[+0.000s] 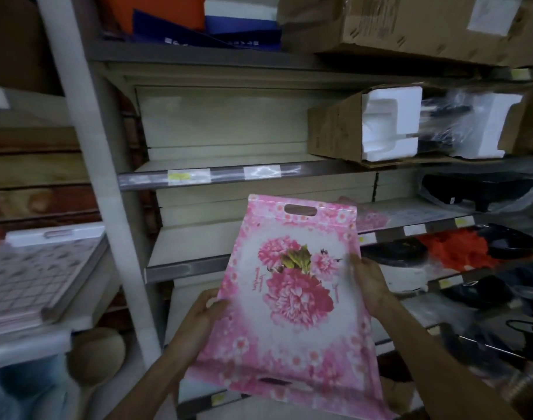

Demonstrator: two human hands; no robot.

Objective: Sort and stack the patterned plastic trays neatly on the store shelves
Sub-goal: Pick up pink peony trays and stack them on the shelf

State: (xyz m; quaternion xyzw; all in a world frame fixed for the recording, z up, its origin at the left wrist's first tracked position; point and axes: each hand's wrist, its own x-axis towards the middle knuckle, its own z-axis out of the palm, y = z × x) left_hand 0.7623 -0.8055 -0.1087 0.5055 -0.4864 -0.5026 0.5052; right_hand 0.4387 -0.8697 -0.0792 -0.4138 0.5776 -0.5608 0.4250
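A pink plastic tray [289, 301] with a big pink flower print and a cut-out handle at each end is held upright in front of the shelves. My left hand [203, 310] grips its left edge. My right hand [369, 283] grips its right edge, fingers over the front. Behind the tray's top right corner, another pink patterned tray [372, 218] lies flat on the shelf [410, 213], mostly hidden. At the left, a stack of grey-and-pink checked trays [38, 274] rests on a side shelf.
A white upright post [107, 207] stands left of the cream shelves. A bare shelf board [192, 250] lies behind the tray. Cardboard boxes with white foam [380, 128] sit upper right. Black pans and red items [471, 250] fill the right shelves. A round tan object [95, 356] sits lower left.
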